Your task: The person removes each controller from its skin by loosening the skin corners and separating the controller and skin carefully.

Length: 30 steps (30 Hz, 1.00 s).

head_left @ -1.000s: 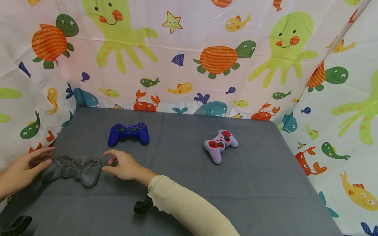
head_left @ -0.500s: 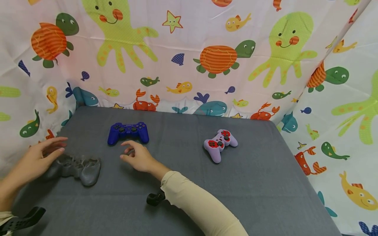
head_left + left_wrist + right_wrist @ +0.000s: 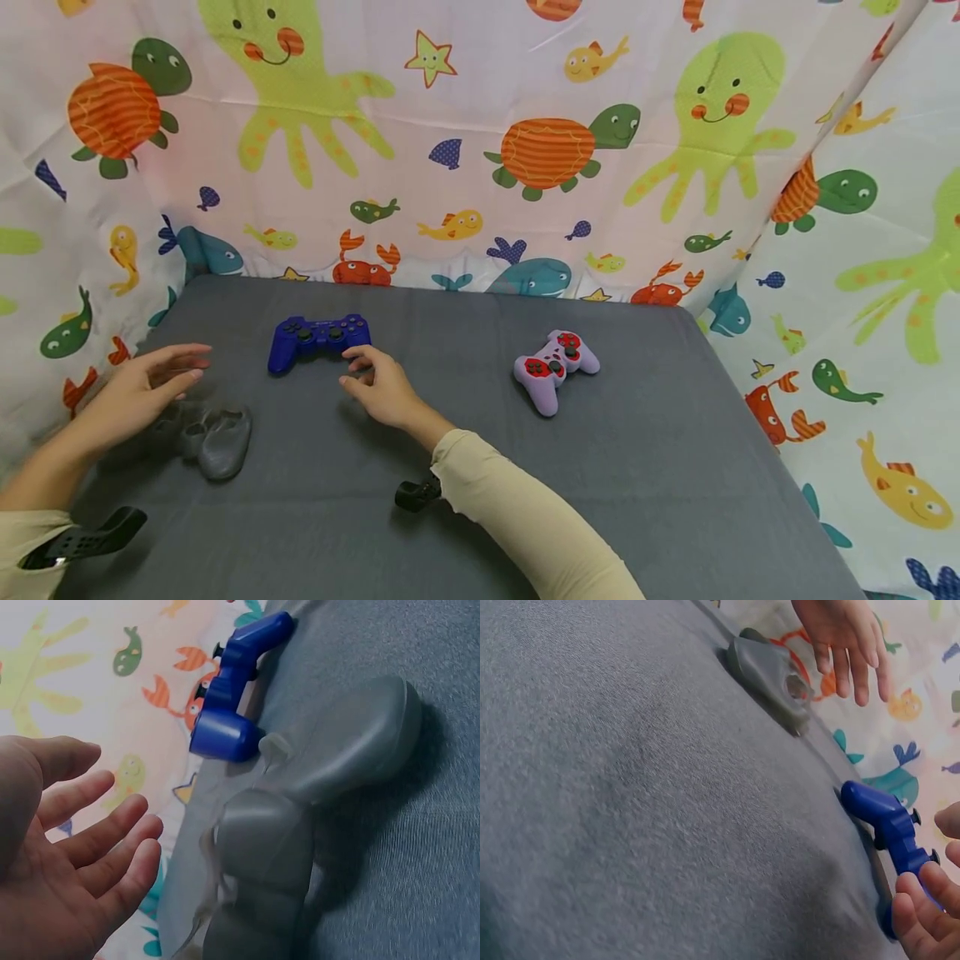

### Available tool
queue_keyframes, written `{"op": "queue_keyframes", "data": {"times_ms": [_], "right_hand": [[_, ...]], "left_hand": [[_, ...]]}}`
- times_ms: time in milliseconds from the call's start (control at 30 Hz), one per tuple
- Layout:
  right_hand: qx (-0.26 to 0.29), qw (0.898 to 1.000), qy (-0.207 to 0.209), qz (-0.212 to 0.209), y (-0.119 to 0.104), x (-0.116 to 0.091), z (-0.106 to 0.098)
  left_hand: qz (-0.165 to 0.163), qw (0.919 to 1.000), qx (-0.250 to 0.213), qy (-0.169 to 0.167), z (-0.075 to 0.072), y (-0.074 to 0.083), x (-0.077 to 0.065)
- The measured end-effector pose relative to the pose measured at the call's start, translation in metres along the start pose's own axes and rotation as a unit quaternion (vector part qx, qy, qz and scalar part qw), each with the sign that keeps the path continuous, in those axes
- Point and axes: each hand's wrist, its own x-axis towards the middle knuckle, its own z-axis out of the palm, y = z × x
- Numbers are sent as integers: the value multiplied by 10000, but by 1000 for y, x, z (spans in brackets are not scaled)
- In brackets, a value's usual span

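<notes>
A grey, hollow-looking controller cover (image 3: 225, 442) lies at the left of the table, partly hidden behind my left hand (image 3: 146, 392). That hand hovers above it with loosely bent fingers and nothing in them; the left wrist view shows the cover (image 3: 262, 847) beside the hand, apart from it. A blue game controller (image 3: 318, 337) lies farther back. My right hand (image 3: 386, 390) hangs just in front of its right grip, fingers relaxed and holding nothing. In the right wrist view the fingertips overlap the blue controller (image 3: 881, 810), but contact cannot be made out.
A lilac controller with red button areas (image 3: 555, 367) lies right of centre on the grey cloth-covered table (image 3: 675, 467). A curtain printed with sea animals (image 3: 465, 125) rises behind the table and along its sides. Black straps (image 3: 90, 537) sit on both wrists.
Both hands have moved right and slightly away from me. My left hand now hovers over the grey cover instead of at its left end; my right hand has left the cover's right side for the blue controller.
</notes>
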Motion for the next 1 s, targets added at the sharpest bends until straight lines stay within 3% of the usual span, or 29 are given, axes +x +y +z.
{"op": "queue_keyframes", "data": {"times_ms": [267, 567, 733, 1000], "right_hand": [[113, 9983, 566, -46, 4, 4, -11], [-147, 9962, 849, 128, 10, 13, -20], [-196, 9955, 849, 384, 13, 18, -21], [42, 9951, 461, 870, 9, 28, -17]], "left_hand": [[-165, 9993, -267, -187, 9, 3, 15], [-485, 9963, -446, -544, 20, 12, 34], [-742, 9923, -566, -814, 29, 18, 46], [-970, 9841, -927, -1160, 41, 19, 65]]}}
